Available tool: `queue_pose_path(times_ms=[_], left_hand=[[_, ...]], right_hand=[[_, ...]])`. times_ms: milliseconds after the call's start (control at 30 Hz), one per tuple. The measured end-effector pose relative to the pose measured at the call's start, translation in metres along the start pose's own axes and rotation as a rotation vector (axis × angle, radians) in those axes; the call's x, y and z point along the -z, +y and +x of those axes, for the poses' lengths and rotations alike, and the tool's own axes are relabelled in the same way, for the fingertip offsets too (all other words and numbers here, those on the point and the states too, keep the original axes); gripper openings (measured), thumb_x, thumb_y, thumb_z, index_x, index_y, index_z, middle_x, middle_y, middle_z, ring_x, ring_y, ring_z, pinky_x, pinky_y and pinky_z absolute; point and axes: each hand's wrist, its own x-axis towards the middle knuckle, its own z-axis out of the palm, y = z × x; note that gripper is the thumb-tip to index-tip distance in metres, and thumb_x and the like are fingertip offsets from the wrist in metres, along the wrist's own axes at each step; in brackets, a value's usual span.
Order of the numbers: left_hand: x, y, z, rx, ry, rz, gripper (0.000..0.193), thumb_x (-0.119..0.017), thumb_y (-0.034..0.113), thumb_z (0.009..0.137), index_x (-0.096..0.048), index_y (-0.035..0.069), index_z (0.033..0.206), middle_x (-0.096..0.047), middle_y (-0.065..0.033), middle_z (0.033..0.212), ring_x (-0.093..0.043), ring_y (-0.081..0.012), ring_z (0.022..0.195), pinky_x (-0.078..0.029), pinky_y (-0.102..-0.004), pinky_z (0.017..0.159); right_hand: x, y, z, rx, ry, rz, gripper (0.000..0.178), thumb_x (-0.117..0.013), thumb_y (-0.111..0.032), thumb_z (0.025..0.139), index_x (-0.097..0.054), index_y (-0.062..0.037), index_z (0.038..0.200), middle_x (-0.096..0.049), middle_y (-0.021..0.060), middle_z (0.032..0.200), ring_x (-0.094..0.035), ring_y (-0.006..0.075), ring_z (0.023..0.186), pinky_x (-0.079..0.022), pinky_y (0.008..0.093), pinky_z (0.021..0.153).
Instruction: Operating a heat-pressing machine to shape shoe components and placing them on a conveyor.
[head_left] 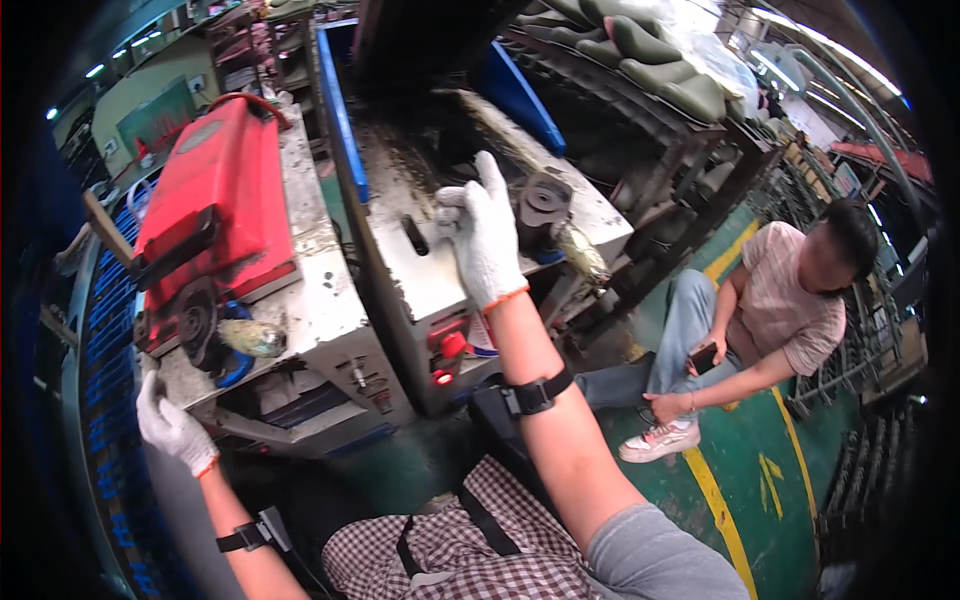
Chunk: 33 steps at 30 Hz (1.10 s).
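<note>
My right hand (487, 245), in a white knit glove with an orange cuff, is raised over the white top of the right machine (425, 275). Its fingers are apart and nothing shows in them. A round grey metal part (545, 200) with a wrapped, taped handle (582, 252) sits just right of it. At the left, my left hand (175, 430), gloved the same way, is by the front corner of the left machine (330, 300); its fingers are stretched out and hold nothing visible. Close above it are a dark round clamp (195, 320), a blue ring and another taped handle (252, 338).
A red mould-like cover (215, 190) lies on the left machine. Blue panels (342, 110) flank the right machine. A red button (453, 344) is on its front. Green padded pieces (665, 80) fill a rack at the back right. A seated person (780, 300) holds a phone.
</note>
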Motion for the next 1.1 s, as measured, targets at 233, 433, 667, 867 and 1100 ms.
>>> queue_pose_path(times_ms=[233, 433, 667, 867, 1100], left_hand=[[-0.001, -0.012, -0.003, -0.034, 0.005, 0.058, 0.041, -0.048, -0.008, 0.089, -0.072, -0.002, 0.122, -0.075, -0.0168, 0.112, -0.072, -0.0302, 0.103, -0.056, -0.0413, 0.094], [0.000, 0.011, 0.003, -0.059, 0.040, 0.027, 0.039, -0.049, -0.011, 0.086, -0.074, -0.003, 0.115, -0.075, -0.0172, 0.108, -0.072, -0.0296, 0.099, -0.057, -0.0408, 0.092], [0.010, 0.020, 0.001, -0.032, 0.025, 0.102, 0.024, -0.059, 0.005, 0.088, -0.077, 0.003, 0.104, -0.076, -0.0141, 0.103, -0.070, -0.0301, 0.097, -0.053, -0.0424, 0.092], [0.044, 0.022, -0.031, -0.035, 0.015, 0.191, 0.048, -0.067, 0.015, 0.092, -0.060, 0.006, 0.138, -0.066, -0.0178, 0.130, -0.061, -0.0386, 0.122, -0.042, -0.0489, 0.112], [0.124, -0.016, -0.072, 0.434, 0.150, 0.283, 0.059, -0.068, 0.011, 0.088, -0.055, 0.004, 0.145, -0.060, -0.0184, 0.142, -0.056, -0.0355, 0.133, -0.040, -0.0459, 0.117]], right_hand=[[-0.001, -0.001, 0.001, 0.019, 0.058, -0.082, 0.066, -0.052, -0.014, 0.106, -0.025, -0.0110, 0.166, -0.068, 0.0073, 0.095, -0.057, 0.0120, 0.077, -0.048, 0.0258, 0.070], [-0.016, -0.003, -0.007, -0.034, -0.112, -0.570, 0.026, -0.055, -0.019, 0.105, -0.066, -0.0030, 0.123, -0.069, 0.0065, 0.091, -0.061, 0.0125, 0.079, -0.051, 0.0275, 0.074], [-0.035, 0.000, -0.021, 0.096, -0.318, -1.139, 0.024, -0.060, -0.018, 0.099, -0.074, -0.0031, 0.112, -0.071, 0.0045, 0.102, -0.064, 0.0125, 0.095, -0.051, 0.0283, 0.086], [-0.024, 0.009, -0.010, 0.024, -0.373, -1.170, 0.023, -0.056, -0.011, 0.105, -0.068, 0.0010, 0.120, -0.067, 0.0012, 0.106, -0.059, 0.0081, 0.096, -0.048, 0.0243, 0.088], [-0.020, 0.012, -0.011, 0.157, -0.432, -1.145, 0.024, -0.060, -0.012, 0.102, -0.069, 0.0041, 0.117, -0.071, 0.0088, 0.110, -0.063, 0.0162, 0.104, -0.049, 0.0289, 0.097]])
